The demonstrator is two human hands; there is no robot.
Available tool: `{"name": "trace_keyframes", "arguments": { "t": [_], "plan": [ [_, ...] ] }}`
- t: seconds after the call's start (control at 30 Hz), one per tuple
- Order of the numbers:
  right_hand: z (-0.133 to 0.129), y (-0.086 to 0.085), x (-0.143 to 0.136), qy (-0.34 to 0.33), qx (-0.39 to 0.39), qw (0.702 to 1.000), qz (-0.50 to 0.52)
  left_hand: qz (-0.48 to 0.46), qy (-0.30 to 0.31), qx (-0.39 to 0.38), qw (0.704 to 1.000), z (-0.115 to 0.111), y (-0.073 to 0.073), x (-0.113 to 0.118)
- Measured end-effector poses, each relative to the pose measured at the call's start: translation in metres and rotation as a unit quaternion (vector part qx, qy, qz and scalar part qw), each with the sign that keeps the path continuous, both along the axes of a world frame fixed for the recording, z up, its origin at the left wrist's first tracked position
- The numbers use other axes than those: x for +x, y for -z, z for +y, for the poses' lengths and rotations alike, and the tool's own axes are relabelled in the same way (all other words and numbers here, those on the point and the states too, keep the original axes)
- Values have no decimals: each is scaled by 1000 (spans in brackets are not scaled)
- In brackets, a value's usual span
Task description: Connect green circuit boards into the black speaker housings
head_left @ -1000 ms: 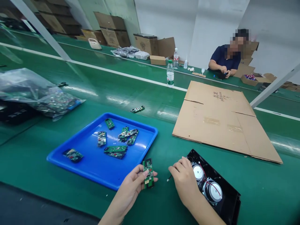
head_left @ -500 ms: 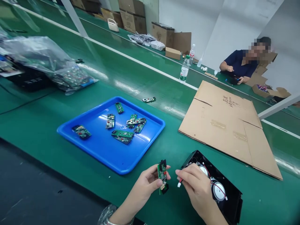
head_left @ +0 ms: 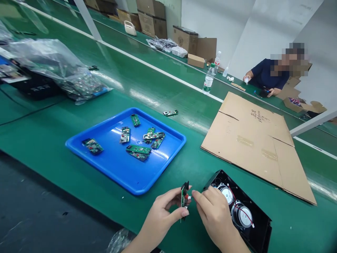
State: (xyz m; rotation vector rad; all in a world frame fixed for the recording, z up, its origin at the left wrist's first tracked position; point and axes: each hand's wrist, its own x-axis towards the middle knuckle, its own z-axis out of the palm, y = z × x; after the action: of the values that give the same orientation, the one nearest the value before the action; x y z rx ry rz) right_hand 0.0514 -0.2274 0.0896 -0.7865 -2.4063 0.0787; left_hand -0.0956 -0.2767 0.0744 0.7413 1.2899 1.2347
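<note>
Left hand [head_left: 165, 211] and right hand [head_left: 214, 207] face each other, nearly touching, above a matte green tabletop [head_left: 173, 172]. Thumb and fingers of the left are clamped on a slim green circuit board with black ends [head_left: 183, 197], turned almost edge-on. Fingertips of the right are drawn together just beside a small white plastic connector [head_left: 189, 198] at the board's face; whether they grip a wire there, I cannot tell.

Taking that board as the clock's centre, a shallow blue plastic tray [head_left: 123, 172] holding loose green circuit boards [head_left: 139, 149] lies at 10 o'clock, and an open black case [head_left: 259, 214] with two round silver-and-white speakers [head_left: 245, 216] at 3.

The connector looks like the weak spot: fingers crowd it and nothing supports the board beneath, so it could be pushed askew. A loosened left pinch could drop the board. Thin red wires [head_left: 231, 192] across the speakers could snag on the right hand.

Black handwriting [head_left: 254, 115], seemingly Chinese, marks the flattened brown cardboard sheet [head_left: 252, 147] at 2 o'clock; I cannot read it surely. Between 12 and 1, a clear green-capped plastic bottle [head_left: 208, 80] wears a green-and-white label too small to read.
</note>
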Motion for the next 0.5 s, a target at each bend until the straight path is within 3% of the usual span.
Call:
{"name": "trace_keyframes", "arguments": {
  "t": [0.33,0.5],
  "plan": [
    [-3,5,4,7,47,998,-48,59,22,2,998,7,-3,1],
    [-5,10,6,9,56,998,-18,97,29,24,995,8,-7,6]
  ]
}}
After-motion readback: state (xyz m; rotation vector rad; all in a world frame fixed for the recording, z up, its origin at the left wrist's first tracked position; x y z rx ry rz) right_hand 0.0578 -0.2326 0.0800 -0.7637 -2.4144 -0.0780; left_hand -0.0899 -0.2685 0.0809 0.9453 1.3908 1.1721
